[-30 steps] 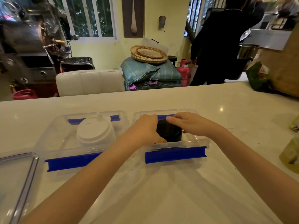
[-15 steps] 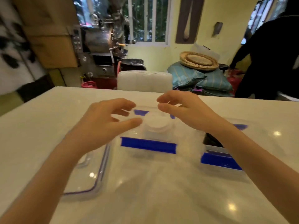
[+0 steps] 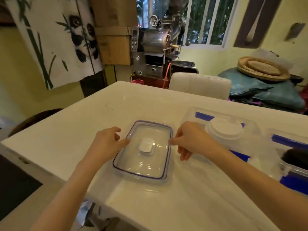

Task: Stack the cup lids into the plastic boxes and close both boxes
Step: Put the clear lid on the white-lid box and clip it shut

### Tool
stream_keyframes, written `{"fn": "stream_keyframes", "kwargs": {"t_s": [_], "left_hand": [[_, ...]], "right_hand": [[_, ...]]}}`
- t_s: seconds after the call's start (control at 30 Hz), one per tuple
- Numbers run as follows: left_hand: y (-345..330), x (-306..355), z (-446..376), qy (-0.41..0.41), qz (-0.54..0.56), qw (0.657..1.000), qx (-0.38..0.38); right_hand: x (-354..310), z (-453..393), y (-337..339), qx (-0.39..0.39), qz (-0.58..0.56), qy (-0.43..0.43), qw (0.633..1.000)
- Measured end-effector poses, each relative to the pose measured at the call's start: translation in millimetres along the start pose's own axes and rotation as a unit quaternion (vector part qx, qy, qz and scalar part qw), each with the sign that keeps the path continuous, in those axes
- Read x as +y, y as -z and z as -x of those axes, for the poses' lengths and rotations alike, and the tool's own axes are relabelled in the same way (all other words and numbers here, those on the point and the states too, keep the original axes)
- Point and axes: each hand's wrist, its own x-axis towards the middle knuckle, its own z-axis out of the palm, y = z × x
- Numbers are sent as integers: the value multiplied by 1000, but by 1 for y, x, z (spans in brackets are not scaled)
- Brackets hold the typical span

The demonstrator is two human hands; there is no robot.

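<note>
A clear box cover (image 3: 143, 152) is seen flat on the counter (image 3: 100, 114) between the left hand (image 3: 106, 144) and right hand (image 3: 188, 140). Both hands are spread loose at its long edges, nothing gripped yet. The open box of white cup lids (image 3: 224, 130) is found just right of the right hand. The cover is judged light, stiff and slick, best taken by its rims.

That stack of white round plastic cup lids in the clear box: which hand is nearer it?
Right. The right hand sits just beside the stack of white round plastic cup lids; the left hand is across the clear rectangular box lid.
</note>
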Motion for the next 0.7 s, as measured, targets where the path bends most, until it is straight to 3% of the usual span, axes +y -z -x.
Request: {"fn": "stream_keyframes", "kwargs": {"t_s": [0.4,0.7], "left_hand": [[-4,-1,-4,-18,51,997,47],[42,31,5,-58,72,990,108]], "right_hand": [[-1,-4,-13,-29,30,-66,997],[-20,1,7,32,-5,-15,999]]}}
